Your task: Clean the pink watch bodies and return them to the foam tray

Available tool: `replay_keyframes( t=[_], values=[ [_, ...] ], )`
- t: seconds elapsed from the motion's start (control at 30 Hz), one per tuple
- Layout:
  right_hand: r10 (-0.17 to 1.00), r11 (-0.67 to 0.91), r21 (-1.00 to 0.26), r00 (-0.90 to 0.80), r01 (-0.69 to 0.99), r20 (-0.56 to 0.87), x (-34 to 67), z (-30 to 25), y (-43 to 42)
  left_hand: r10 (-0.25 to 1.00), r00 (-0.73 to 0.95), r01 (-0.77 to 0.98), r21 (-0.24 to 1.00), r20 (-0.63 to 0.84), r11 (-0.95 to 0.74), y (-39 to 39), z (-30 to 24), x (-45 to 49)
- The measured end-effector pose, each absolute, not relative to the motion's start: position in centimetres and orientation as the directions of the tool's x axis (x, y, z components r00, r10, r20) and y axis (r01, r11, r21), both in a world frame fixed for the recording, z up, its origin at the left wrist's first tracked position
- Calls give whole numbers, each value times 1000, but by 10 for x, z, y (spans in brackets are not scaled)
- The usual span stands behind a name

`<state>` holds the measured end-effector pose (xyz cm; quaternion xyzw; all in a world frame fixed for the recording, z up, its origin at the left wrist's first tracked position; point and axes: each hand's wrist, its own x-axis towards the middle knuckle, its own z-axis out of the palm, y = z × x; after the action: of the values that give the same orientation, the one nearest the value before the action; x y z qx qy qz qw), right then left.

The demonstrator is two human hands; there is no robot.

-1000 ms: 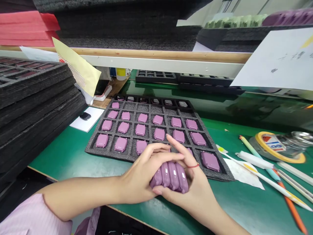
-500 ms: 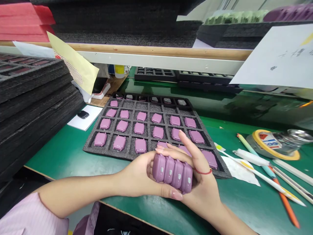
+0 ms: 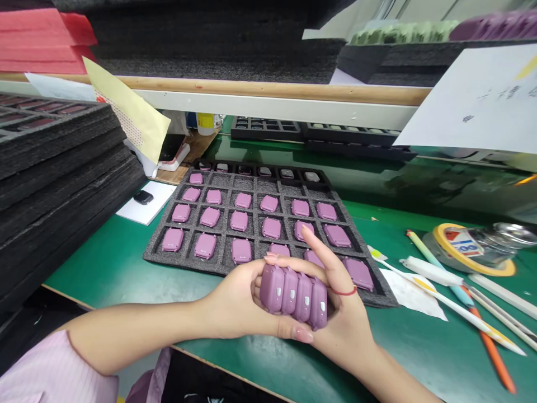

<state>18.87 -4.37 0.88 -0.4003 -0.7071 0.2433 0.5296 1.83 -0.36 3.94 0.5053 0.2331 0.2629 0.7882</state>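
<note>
A row of several purple watch cases (image 3: 292, 296) is held side by side between my two hands, their silver side buttons facing me. My left hand (image 3: 241, 299) wraps around the row from the left, thumb along the lower edge. Against the right end presses my right hand (image 3: 346, 319), with a red string at the base of its raised finger. Just behind the hands lies a black foam tray (image 3: 218, 230), its compartments holding more purple watch cases (image 3: 241, 251). Dark watch pieces (image 3: 287, 173) sit in its far row. My hands cover part of the tray's near edge.
Tall black foam trays (image 3: 62, 168) are stacked at left, near a white pad (image 3: 146, 210) with a black watch piece. To the right lie a yellow tape roll (image 3: 503, 267), an orange-and-teal pen (image 3: 490, 350) and white sticks. A shelf (image 3: 268, 103) crosses above the green bench (image 3: 251, 358).
The right hand and the held watch cases have shifted very slightly left, and the raised finger tilts a little more leftward. The grip stays the same.
</note>
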Motion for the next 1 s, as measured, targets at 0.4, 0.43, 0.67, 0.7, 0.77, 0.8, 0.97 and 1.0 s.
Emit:
replay_keyframes(
  t=[0.4,0.43,0.67,0.7,0.77,0.8,0.97,1.0],
  values=[
    [844,536,-799,-149,272,515,187,15,-42,706,685,-81,944,-179,319,-7,37,17],
    [844,535,-798,-150,276,514,187,15,-42,707,683,-71,946,-184,315,-7,37,17],
    [799,600,-742,-186,300,572,187,8,-41,721,673,-27,968,-166,249,-8,39,17],
    [793,609,-735,-196,300,577,186,7,-40,729,662,-26,968,-172,251,-8,39,18],
    [790,613,-732,-225,296,571,184,5,-41,758,624,-6,969,-190,248,-8,38,19],
    [793,609,-732,-244,305,558,183,5,-42,774,602,15,972,-197,236,-8,37,19],
    [803,594,-617,-338,516,490,196,22,-48,824,534,74,981,-190,178,-1,33,17],
    [807,585,-589,-329,558,490,205,28,-49,829,525,68,980,-193,186,1,33,16]
  ],
)
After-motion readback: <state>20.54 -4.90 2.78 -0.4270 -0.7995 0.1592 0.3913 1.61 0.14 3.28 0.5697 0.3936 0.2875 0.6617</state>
